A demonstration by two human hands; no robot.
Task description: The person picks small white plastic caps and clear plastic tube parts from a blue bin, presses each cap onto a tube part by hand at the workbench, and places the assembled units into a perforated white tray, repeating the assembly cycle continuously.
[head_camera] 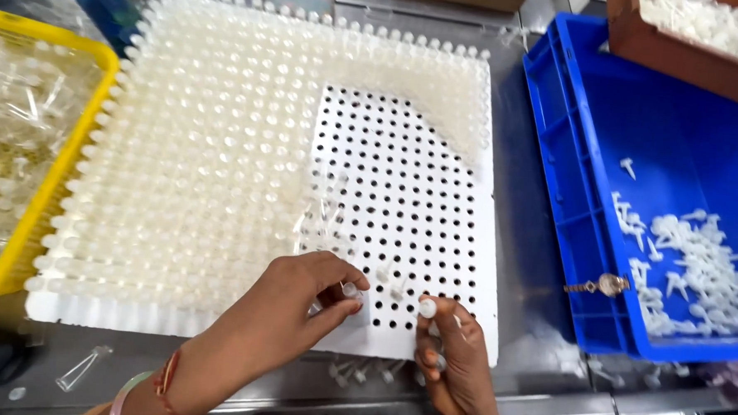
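The left hand (311,300) pinches one small clear tube (350,290) between thumb and forefinger, just above the near edge of the white perforated board (403,184); its long axis looks nearly upright, white cap up, though the fingers hide most of it. The right hand (453,361) is closed around a white-capped tube (428,307) with the cap pointing up and away from the person, and some more tubes seem bunched in its palm; I cannot count them. Hundreds of capped tubes already stand upright in the board, too many to count, and its right part shows open holes. A yellow crate (50,185) of clear tubes is on the left, one blue crate (577,200) with loose white caps (698,263) and one wristwatch (602,285) on the right.
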